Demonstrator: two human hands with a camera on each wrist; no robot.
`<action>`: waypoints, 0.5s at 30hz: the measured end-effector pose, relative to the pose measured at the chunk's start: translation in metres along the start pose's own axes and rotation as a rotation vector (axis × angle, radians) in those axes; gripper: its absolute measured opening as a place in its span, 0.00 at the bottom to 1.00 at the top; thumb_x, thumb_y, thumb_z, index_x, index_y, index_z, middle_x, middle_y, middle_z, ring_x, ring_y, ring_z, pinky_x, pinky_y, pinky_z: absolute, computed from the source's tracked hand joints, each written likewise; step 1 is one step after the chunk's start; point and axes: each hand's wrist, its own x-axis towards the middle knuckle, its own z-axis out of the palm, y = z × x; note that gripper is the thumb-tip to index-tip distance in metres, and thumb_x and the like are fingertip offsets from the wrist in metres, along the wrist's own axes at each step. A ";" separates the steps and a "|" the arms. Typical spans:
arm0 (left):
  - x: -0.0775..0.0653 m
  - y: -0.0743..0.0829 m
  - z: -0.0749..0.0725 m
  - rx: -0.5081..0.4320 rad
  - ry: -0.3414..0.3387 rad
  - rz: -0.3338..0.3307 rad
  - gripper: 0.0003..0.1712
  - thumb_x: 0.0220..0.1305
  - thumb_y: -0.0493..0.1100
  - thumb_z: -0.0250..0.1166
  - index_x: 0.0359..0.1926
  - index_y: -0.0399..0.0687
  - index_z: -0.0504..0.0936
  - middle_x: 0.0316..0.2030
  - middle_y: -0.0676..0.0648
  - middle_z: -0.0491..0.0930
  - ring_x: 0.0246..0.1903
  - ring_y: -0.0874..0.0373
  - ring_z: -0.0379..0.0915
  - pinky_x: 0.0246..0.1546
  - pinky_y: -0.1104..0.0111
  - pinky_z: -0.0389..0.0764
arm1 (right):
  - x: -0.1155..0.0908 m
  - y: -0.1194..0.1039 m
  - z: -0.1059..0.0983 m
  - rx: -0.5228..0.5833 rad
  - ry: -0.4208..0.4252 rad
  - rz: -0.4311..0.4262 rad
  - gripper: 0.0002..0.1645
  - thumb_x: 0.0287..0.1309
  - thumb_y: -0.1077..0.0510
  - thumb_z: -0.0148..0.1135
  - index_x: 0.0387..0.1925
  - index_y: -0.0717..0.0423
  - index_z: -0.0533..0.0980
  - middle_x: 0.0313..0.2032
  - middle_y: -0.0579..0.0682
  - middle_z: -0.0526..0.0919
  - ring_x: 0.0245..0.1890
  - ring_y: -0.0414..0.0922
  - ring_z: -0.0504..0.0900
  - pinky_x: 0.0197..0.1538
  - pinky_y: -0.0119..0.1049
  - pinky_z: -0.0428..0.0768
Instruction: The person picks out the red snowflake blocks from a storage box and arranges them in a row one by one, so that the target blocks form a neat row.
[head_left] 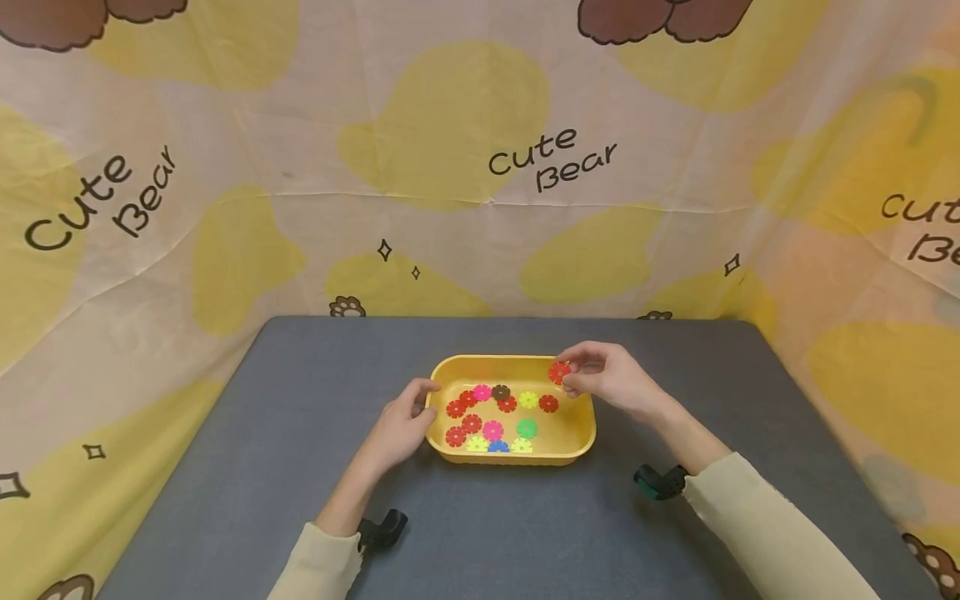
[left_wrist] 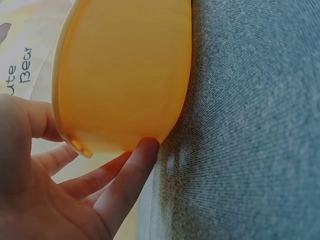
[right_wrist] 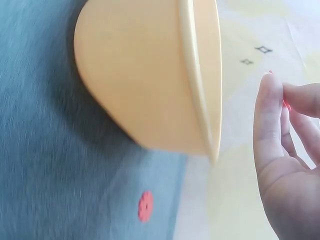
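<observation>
A yellow plastic tray (head_left: pixel 573 433) with rounded corners sits on the table. My left hand (head_left: pixel 393 427) grips its left end, thumb at the rim and fingertips against the outer wall in the left wrist view. Over the tray's far right corner, my right hand (head_left: pixel 618 382) pinches a red snowflake disc (head_left: pixel 558 372) between thumb and fingertips. Mostly hidden by the fingers in the right wrist view, the disc shows there as a thin red edge. Several more discs lie inside the tray, among them a green disc (head_left: pixel 527 428), a brown disc (head_left: pixel 501 392) and a blue disc (head_left: pixel 498 447).
Another red disc (right_wrist: pixel 145 206) lies on the table beyond the tray in the right wrist view. Grey cloth covers the table (head_left: pixel 510 533). A printed curtain (head_left: pixel 450 150) hangs behind the table and along both sides.
</observation>
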 end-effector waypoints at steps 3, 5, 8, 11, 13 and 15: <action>0.001 0.000 0.000 0.002 0.000 0.003 0.20 0.72 0.43 0.59 0.63 0.53 0.73 0.50 0.42 0.78 0.37 0.53 0.76 0.31 0.63 0.76 | -0.002 0.004 -0.012 0.008 0.011 -0.005 0.22 0.62 0.64 0.68 0.57 0.65 0.77 0.42 0.62 0.80 0.41 0.60 0.85 0.49 0.53 0.83; 0.001 0.000 0.001 0.000 -0.001 0.005 0.20 0.73 0.43 0.59 0.63 0.53 0.73 0.50 0.42 0.78 0.37 0.53 0.76 0.31 0.63 0.76 | -0.003 0.007 -0.020 0.014 0.023 -0.009 0.21 0.63 0.64 0.68 0.57 0.66 0.77 0.43 0.64 0.81 0.41 0.59 0.85 0.49 0.54 0.83; 0.002 0.000 0.001 -0.006 -0.005 0.005 0.20 0.73 0.43 0.59 0.63 0.52 0.73 0.50 0.42 0.78 0.36 0.53 0.76 0.30 0.63 0.76 | -0.004 0.014 -0.031 0.001 0.054 -0.012 0.21 0.64 0.65 0.67 0.57 0.67 0.76 0.44 0.65 0.81 0.40 0.56 0.86 0.49 0.54 0.83; 0.003 0.000 0.001 -0.008 -0.008 0.007 0.20 0.72 0.42 0.58 0.63 0.52 0.73 0.50 0.42 0.78 0.36 0.54 0.76 0.30 0.63 0.75 | -0.003 0.021 -0.042 -0.014 0.098 -0.004 0.21 0.64 0.66 0.66 0.57 0.68 0.75 0.44 0.67 0.81 0.39 0.55 0.87 0.48 0.52 0.84; 0.003 -0.001 0.001 -0.007 -0.009 0.007 0.20 0.72 0.42 0.58 0.63 0.51 0.73 0.50 0.42 0.78 0.35 0.54 0.76 0.29 0.63 0.75 | -0.004 0.026 -0.047 -0.019 0.117 -0.003 0.22 0.64 0.67 0.65 0.58 0.70 0.75 0.45 0.70 0.80 0.39 0.55 0.87 0.47 0.50 0.84; 0.002 -0.001 0.001 -0.007 -0.010 0.010 0.20 0.72 0.42 0.58 0.63 0.51 0.73 0.50 0.41 0.78 0.35 0.54 0.76 0.29 0.63 0.75 | -0.004 0.031 -0.052 -0.022 0.132 0.000 0.22 0.65 0.67 0.64 0.58 0.71 0.74 0.47 0.72 0.80 0.39 0.54 0.87 0.48 0.50 0.84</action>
